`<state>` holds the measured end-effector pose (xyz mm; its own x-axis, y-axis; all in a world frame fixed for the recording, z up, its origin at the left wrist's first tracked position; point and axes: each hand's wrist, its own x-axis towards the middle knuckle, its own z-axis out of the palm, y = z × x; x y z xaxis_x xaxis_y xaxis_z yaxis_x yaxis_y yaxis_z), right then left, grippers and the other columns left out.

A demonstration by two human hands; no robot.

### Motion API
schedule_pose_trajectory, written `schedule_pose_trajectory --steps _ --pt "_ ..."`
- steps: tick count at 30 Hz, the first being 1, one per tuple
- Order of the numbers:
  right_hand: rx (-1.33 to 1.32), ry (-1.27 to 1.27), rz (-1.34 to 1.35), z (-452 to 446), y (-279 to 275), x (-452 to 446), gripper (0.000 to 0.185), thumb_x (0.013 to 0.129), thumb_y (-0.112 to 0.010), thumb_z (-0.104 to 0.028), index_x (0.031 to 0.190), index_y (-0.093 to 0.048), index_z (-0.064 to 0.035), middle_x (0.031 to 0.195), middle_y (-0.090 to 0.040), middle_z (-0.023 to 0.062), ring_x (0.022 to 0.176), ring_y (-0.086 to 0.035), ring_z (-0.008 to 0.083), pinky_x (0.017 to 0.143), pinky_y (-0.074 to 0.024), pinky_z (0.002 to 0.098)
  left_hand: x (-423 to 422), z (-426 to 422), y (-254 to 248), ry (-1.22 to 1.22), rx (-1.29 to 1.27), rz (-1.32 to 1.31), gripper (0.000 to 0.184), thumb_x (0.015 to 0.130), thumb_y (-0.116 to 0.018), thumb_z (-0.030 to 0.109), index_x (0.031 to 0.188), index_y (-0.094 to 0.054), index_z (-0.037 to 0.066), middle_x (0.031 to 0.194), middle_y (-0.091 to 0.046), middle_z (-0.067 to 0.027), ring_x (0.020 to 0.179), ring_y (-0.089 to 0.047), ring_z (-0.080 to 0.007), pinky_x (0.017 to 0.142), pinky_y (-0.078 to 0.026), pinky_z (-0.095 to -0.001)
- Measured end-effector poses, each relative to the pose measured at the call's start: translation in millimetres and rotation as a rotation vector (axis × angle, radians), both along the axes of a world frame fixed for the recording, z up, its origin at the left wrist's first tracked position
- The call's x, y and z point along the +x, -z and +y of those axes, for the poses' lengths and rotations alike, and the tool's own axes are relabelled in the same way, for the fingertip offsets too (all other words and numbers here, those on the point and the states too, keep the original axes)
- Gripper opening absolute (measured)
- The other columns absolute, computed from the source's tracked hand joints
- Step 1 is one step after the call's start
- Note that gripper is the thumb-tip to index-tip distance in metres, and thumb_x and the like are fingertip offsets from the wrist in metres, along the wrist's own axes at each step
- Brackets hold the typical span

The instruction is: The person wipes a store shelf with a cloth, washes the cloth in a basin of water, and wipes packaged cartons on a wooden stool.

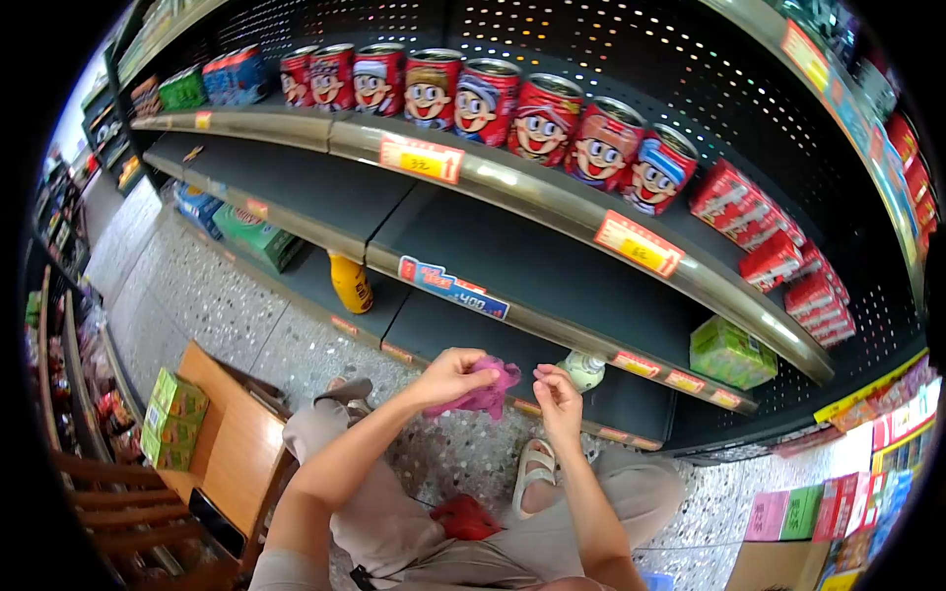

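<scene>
Left hand point(455, 378): thumb and fingers clamped on a crumpled purple, cloth-like bundle point(483, 392)
Bundle: bunched at the fingertips, drooping below them
Right hand point(561, 402): curled just beside it; can't tell whether its fingertips meet

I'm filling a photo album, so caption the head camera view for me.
Left hand gripping a crumpled purple bundle before shop shelves with a row of red cans.
</scene>
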<state>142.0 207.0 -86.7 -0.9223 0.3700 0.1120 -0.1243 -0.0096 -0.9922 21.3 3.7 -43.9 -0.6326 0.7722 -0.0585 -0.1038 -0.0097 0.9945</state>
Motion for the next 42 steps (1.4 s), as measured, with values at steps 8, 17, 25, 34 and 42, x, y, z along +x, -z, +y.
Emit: schedule_pose_trajectory --steps 8,17,25,34,42 --pt "0.105 -0.424 -0.041 -25 -12 -25 0.060 0.091 -0.071 -0.011 0.144 -0.045 -0.0013 0.136 -0.054 0.0081 0.122 -0.052 0.0150 0.100 -0.0451 0.0290 -5 -3 -6 0.170 -0.112 0.345 0.014 0.092 -0.064 0.014 0.100 -0.066 0.002 0.078 -0.065 -0.0018 0.072 -0.057 -0.0074 0.063 -0.048 -0.0274" --pt "-0.059 -0.340 -0.197 -29 -24 -22 0.014 0.095 -0.067 -0.011 0.104 -0.067 -0.0010 0.086 -0.065 -0.0057 0.078 -0.056 0.0018 0.069 -0.0450 0.0201 -17 -13 -17 0.002 -0.205 0.329 0.021 0.085 -0.072 0.014 0.103 -0.068 0.003 0.076 -0.067 -0.0027 0.069 -0.060 -0.0091 0.063 -0.048 -0.0264" --pt "-0.668 -0.292 -0.118 -32 -30 -28 0.019 0.099 -0.056 -0.007 0.116 -0.062 -0.0015 0.110 -0.067 0.0043 0.100 -0.062 0.0098 0.088 -0.0484 0.0257 -30 -3 -6 -0.198 -0.110 0.208 0.022 0.092 -0.071 0.017 0.107 -0.065 0.002 0.104 -0.064 -0.0031 0.099 -0.057 -0.0092 0.086 -0.048 -0.0266" --pt "-0.453 -0.212 -0.131 -21 -15 -20 0.040 0.093 -0.060 0.004 0.133 -0.056 0.0015 0.122 -0.064 0.0068 0.112 -0.060 0.0141 0.097 -0.0467 0.0283 -14 18 7 0.141 0.016 -0.028 0.035 0.101 -0.061 0.027 0.124 -0.059 0.001 0.110 -0.065 -0.0017 0.097 -0.057 -0.0071 0.086 -0.047 -0.0246" --pt "-0.342 -0.127 -0.081 -10 -26 -22 0.026 0.093 -0.062 0.002 0.119 -0.062 0.0002 0.108 -0.066 0.0012 0.096 -0.060 0.0086 0.085 -0.0479 0.0236 -17 30 8 0.056 -0.016 -0.081 0.020 0.097 -0.066 0.022 0.092 -0.068 0.002 0.077 -0.062 0.0055 0.071 -0.052 -0.0014 0.062 -0.043 -0.0214"
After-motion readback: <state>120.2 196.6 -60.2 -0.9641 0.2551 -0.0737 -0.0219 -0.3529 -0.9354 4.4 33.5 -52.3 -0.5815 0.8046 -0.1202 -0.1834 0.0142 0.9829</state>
